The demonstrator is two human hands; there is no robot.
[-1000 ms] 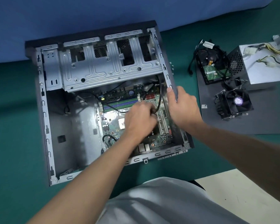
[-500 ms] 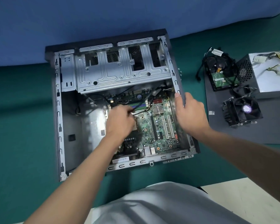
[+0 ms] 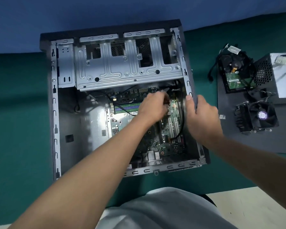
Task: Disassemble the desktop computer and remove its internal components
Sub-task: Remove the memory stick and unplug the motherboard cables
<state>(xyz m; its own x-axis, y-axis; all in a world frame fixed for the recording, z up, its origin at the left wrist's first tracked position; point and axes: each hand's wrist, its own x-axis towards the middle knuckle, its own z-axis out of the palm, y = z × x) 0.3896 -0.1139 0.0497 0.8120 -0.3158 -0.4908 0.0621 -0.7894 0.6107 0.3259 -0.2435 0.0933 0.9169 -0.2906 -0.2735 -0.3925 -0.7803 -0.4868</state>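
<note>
Fingers (image 3: 161,98) of the L hand (image 3: 153,108) are curled down over the board (image 3: 172,128), tips at a small dark plug (image 3: 167,101). It's blurred, so can't tell if they actually pinch it. Just left of those fingers lie the memory sticks (image 3: 127,107). Just right of them a thin black cable (image 3: 182,116) runs down the board. Next over, the R hand (image 3: 202,118) grasps the case (image 3: 63,116) by its right side wall, thumb (image 3: 189,100) inside the rim, other fingers wrapped round the outside. Beyond both hands sits the silver drive cage (image 3: 122,71). Case lies open on its side on a green cloth (image 3: 15,129), board in its right half. Further right of the R hand, apart from the case, a black mat (image 3: 254,144) carries a hard drive (image 3: 233,76), a power supply (image 3: 282,80) and a cooler (image 3: 259,116) w/ fan.
</note>
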